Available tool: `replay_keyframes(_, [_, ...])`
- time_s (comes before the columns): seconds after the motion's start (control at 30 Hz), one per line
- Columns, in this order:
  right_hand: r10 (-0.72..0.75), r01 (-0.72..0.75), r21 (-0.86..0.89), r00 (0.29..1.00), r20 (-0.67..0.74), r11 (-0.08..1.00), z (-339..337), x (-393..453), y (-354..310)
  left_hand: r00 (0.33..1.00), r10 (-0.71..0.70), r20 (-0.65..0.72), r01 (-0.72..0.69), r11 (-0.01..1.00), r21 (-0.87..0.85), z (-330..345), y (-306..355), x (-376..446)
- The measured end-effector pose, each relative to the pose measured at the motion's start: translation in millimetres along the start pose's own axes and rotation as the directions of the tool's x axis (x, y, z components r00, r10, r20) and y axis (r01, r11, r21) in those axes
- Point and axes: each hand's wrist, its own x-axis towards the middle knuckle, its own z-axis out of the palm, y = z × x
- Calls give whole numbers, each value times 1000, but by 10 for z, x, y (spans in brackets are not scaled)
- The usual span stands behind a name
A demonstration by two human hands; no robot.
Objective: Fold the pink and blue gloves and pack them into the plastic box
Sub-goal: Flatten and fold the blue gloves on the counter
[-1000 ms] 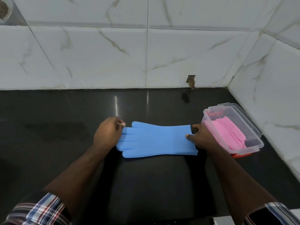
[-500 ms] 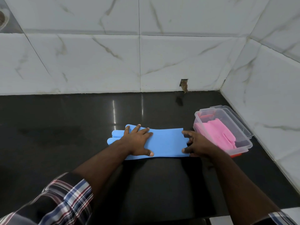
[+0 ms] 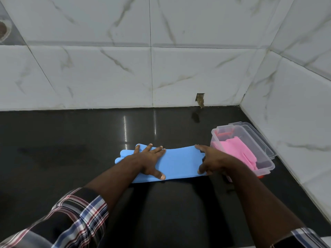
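Two bare hands on the flat blue rubber glove (image 3: pixel 179 163), lying on the glossy black tabletop (image 3: pixel 71 158). Left hand (image 3: pixel 149 161) presses flat with fingers spread over the finger end, same as half a second ago; a second ago it only touched the tips. Right hand (image 3: pixel 213 162), fingers apart, grips the cuff edge. Folded pink rubber glove (image 3: pixel 238 151) sits inside the clear plastic box (image 3: pixel 268 167), just right of the cuff.
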Motion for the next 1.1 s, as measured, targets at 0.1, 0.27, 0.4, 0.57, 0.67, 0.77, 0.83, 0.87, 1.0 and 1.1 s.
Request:
replay_keyframes(0.1, [1,-4,112,1000,28,994,-64,-48,-46,1000,3,30,-2,1000,-6,-23,-11,1])
replay_keyframes(0.27, [-41,28,244,998,47,969,-133,-69,-66,998,5,65,-4,1000,-7,-52,-63,5])
replay_keyframes(0.4, [-51,40,241,998,38,970,-182,-85,-93,999,5,36,-4,1000,-13,-75,-76,-21])
replay_keyframes(0.57, [-66,67,213,998,-13,975,-260,-135,-87,999,9,-33,-8,1000,16,-18,-89,-94])
replay_keyframes(0.67, [-90,93,147,996,-29,985,-275,-190,-184,999,-6,-33,6,1000,9,32,-99,-104])
replay_keyframes(0.77, [-135,139,67,989,-53,988,-271,-300,-362,1000,-20,-19,20,1000,15,33,-68,-102])
replay_keyframes(0.83, [-171,171,-9,983,-60,985,-254,-405,-518,1000,-31,0,31,999,24,11,-40,-104])
replay_keyframes(0.87, [-188,185,-62,980,-60,981,-236,-457,-608,999,-34,1,34,999,33,1,-32,-105])
replay_keyframes(1.0, [-286,266,-224,956,-60,938,-68,-563,-969,999,-37,10,37,998,50,-39,3,-128])
replay_keyframes(1.1, [-358,348,-186,934,-21,919,114,-511,-1173,998,-50,33,49,998,38,-72,39,-154])
